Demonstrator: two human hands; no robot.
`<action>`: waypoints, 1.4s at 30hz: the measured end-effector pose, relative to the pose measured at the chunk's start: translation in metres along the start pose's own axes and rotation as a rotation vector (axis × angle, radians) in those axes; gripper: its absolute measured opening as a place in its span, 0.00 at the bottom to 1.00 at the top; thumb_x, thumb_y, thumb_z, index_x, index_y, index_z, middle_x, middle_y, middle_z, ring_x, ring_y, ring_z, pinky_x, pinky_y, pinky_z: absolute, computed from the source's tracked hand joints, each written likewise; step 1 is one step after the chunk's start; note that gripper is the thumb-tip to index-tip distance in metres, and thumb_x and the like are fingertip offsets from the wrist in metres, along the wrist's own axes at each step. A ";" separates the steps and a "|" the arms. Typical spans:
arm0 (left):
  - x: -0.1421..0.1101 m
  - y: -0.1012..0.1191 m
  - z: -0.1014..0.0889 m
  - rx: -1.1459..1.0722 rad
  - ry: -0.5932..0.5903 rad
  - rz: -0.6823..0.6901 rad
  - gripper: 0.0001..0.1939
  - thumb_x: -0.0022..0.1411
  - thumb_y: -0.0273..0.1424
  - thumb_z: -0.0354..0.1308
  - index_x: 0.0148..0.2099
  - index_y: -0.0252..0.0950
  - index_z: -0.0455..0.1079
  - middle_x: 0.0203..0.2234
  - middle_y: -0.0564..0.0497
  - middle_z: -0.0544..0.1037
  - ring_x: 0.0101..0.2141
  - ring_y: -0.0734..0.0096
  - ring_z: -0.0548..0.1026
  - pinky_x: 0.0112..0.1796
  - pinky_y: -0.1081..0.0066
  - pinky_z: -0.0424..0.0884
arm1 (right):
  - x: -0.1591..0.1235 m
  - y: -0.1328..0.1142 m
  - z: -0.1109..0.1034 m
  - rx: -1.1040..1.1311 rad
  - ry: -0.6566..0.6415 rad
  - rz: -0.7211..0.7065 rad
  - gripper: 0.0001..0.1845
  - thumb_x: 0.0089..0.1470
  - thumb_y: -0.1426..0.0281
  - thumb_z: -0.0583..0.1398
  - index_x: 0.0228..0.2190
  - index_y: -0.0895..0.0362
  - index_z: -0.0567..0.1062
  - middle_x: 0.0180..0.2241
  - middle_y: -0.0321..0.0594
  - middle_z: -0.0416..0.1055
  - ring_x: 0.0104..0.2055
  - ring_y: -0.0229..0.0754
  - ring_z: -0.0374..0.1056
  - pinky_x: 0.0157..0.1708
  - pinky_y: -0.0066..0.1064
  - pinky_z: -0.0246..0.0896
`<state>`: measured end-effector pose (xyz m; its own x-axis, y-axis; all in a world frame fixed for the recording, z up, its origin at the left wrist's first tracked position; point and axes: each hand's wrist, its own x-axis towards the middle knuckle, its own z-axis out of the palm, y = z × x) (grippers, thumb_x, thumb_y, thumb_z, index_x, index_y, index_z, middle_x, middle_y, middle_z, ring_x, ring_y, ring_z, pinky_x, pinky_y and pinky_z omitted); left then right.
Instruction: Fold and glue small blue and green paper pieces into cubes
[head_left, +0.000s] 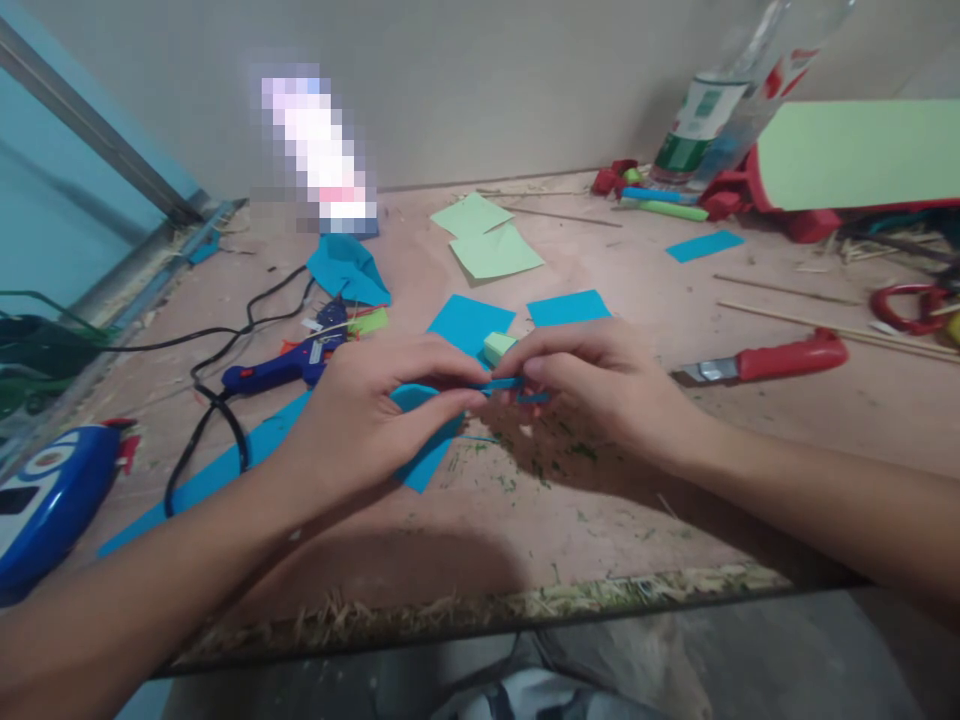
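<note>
Between my two hands, a small strip of blue paper [504, 384] is pinched near the middle of the table. My left hand [382, 400] grips its left part between thumb and fingers. At its other end the fingertips of my right hand [600, 385] are closed on it, partly hiding it. Just behind the fingers stands a small folded piece of light green paper [499, 346]. Blue paper pieces [471, 322] lie around it, one [568, 307] beyond my right hand. Under my left hand is another blue sheet [429, 460].
A blue glue gun [270, 372] with a black cord lies left, near a blue tape measure [56, 500]. A red-handled utility knife [787, 360] lies right, near thin sticks [832, 325]. Light green sheets [495, 250], a lit blurred screen [319, 140] and a plastic bottle [697, 125] are behind.
</note>
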<state>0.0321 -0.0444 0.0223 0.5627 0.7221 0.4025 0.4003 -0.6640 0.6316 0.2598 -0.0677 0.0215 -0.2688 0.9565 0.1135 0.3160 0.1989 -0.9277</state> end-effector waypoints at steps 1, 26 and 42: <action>0.000 -0.001 0.000 -0.009 0.003 0.002 0.05 0.67 0.29 0.68 0.40 0.45 0.83 0.35 0.56 0.87 0.35 0.65 0.83 0.41 0.68 0.78 | 0.001 0.000 0.000 0.024 0.004 0.026 0.13 0.57 0.74 0.58 0.31 0.58 0.84 0.30 0.39 0.81 0.32 0.42 0.75 0.33 0.32 0.69; 0.001 0.004 0.005 -0.216 0.162 -0.191 0.06 0.59 0.25 0.73 0.35 0.43 0.82 0.32 0.56 0.86 0.33 0.67 0.83 0.38 0.68 0.83 | -0.001 -0.001 0.001 0.065 0.007 -0.050 0.07 0.59 0.74 0.63 0.37 0.58 0.83 0.34 0.38 0.82 0.33 0.39 0.76 0.34 0.31 0.70; -0.002 0.005 0.008 -0.169 0.174 -0.144 0.06 0.61 0.26 0.73 0.36 0.44 0.82 0.34 0.56 0.86 0.35 0.64 0.84 0.40 0.64 0.84 | 0.001 0.003 0.003 -0.007 0.039 -0.048 0.05 0.59 0.70 0.67 0.32 0.57 0.83 0.33 0.38 0.82 0.35 0.40 0.76 0.33 0.30 0.68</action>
<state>0.0390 -0.0509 0.0197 0.3700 0.8389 0.3992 0.3328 -0.5209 0.7860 0.2574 -0.0667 0.0177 -0.2479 0.9534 0.1720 0.3096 0.2462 -0.9184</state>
